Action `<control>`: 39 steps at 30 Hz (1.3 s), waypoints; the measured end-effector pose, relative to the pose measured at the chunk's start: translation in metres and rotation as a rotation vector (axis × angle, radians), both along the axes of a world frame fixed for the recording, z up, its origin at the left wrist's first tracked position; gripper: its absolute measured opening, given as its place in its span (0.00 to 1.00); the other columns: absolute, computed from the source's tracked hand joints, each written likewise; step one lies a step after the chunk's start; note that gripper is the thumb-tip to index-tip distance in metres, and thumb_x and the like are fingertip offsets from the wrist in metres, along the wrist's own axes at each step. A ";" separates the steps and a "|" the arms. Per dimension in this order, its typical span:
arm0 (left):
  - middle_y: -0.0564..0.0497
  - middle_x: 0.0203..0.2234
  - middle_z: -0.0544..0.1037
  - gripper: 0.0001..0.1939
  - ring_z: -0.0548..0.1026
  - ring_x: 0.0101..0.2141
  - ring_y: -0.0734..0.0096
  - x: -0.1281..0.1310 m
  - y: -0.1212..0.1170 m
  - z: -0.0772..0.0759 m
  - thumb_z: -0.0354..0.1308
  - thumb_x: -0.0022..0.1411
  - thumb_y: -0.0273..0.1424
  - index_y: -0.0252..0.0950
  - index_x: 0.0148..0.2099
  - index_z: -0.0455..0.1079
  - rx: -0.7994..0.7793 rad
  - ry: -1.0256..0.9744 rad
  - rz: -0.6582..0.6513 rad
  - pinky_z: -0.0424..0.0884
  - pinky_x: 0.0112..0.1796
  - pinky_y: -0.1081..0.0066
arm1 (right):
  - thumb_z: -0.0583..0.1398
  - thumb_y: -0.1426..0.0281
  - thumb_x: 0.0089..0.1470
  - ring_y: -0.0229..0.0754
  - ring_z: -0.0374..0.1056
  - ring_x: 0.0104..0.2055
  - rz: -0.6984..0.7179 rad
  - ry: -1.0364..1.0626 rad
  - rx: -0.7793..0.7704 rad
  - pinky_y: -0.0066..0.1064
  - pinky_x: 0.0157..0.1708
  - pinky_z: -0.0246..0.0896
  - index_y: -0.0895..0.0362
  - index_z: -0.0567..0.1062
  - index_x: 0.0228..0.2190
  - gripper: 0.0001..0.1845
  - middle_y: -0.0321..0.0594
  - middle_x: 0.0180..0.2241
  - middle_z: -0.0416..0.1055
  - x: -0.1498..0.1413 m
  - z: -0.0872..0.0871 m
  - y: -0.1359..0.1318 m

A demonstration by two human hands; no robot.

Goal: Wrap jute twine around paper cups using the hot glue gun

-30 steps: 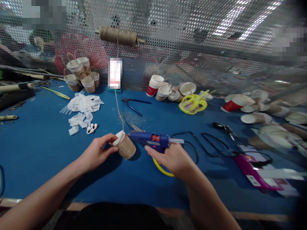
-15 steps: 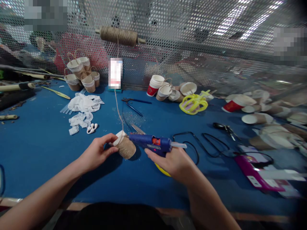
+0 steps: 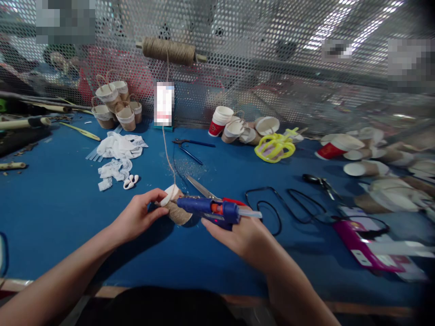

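Note:
My left hand (image 3: 144, 213) pinches the white rim of a paper cup (image 3: 179, 214), which lies tilted and is partly wrapped in brown twine. From a spool (image 3: 169, 50) at the back, a strand of twine (image 3: 167, 151) runs down to the cup. My right hand (image 3: 243, 235) is closed round the handle of a blue glue gun (image 3: 207, 209) with a clear glue stick in its rear. The gun's nozzle is at the cup's side, near the edge of the wrapping; I cannot tell if it touches. Scissors (image 3: 204, 187) with red handles lie partly behind the gun.
Finished twine-wrapped cups (image 3: 125, 118) stand at the back left. White lace (image 3: 120, 146) and blue-handled pliers (image 3: 193, 144) lie mid-table. A yellow woven piece (image 3: 274, 148), a black cord (image 3: 268, 188) and more cups (image 3: 365, 168) occupy the right. A perforated metal screen (image 3: 238, 59) rises behind.
My right hand has brought the glue gun slightly left, so its nozzle now overlaps the cup more. More of the scissors shows behind it. My left hand keeps its hold.

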State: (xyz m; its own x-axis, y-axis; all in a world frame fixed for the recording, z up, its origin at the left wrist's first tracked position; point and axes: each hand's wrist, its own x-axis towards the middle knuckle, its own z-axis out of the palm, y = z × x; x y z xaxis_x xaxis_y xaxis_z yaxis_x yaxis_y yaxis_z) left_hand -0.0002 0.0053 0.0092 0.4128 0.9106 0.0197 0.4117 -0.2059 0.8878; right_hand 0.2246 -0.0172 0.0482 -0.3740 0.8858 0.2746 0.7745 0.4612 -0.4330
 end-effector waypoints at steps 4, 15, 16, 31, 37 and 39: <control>0.50 0.32 0.74 0.07 0.69 0.34 0.69 0.000 0.000 -0.001 0.52 0.57 0.29 0.35 0.39 0.65 -0.001 -0.018 -0.007 0.64 0.37 0.68 | 0.57 0.70 0.46 0.36 0.66 0.22 0.018 0.040 -0.070 0.26 0.24 0.62 0.55 0.69 0.22 0.04 0.32 0.20 0.70 -0.003 -0.003 -0.002; 0.49 0.33 0.74 0.07 0.70 0.35 0.67 -0.001 0.000 0.000 0.52 0.57 0.29 0.35 0.40 0.65 -0.006 0.003 -0.006 0.64 0.38 0.68 | 0.54 0.71 0.47 0.36 0.65 0.22 0.025 0.113 -0.154 0.27 0.24 0.61 0.54 0.71 0.25 0.06 0.34 0.20 0.69 0.001 0.008 0.010; 0.49 0.33 0.74 0.08 0.70 0.35 0.67 -0.001 0.000 -0.001 0.52 0.57 0.29 0.35 0.40 0.65 0.000 0.006 -0.002 0.64 0.38 0.68 | 0.54 0.71 0.48 0.36 0.65 0.22 0.030 0.129 -0.168 0.27 0.24 0.60 0.55 0.71 0.25 0.06 0.34 0.20 0.69 0.001 0.009 0.012; 0.50 0.32 0.73 0.06 0.69 0.33 0.69 -0.001 0.000 -0.001 0.51 0.57 0.29 0.34 0.38 0.64 0.046 0.076 0.004 0.64 0.36 0.69 | 0.57 0.68 0.44 0.37 0.62 0.20 -0.128 0.212 -0.337 0.28 0.20 0.56 0.56 0.68 0.17 0.08 0.33 0.14 0.64 0.000 0.003 0.021; 0.51 0.31 0.73 0.05 0.70 0.33 0.70 -0.002 0.000 -0.002 0.51 0.57 0.28 0.34 0.38 0.64 0.064 0.085 -0.007 0.64 0.37 0.70 | 0.57 0.67 0.45 0.34 0.58 0.15 -0.140 0.269 -0.428 0.28 0.17 0.54 0.56 0.67 0.17 0.10 0.31 0.12 0.63 0.001 0.001 0.024; 0.51 0.31 0.73 0.05 0.70 0.33 0.70 -0.002 0.000 -0.002 0.52 0.57 0.28 0.35 0.37 0.65 0.068 0.085 -0.008 0.64 0.37 0.70 | 0.57 0.65 0.46 0.33 0.57 0.14 -0.148 0.311 -0.489 0.28 0.17 0.54 0.57 0.67 0.18 0.11 0.30 0.11 0.61 0.005 0.001 0.027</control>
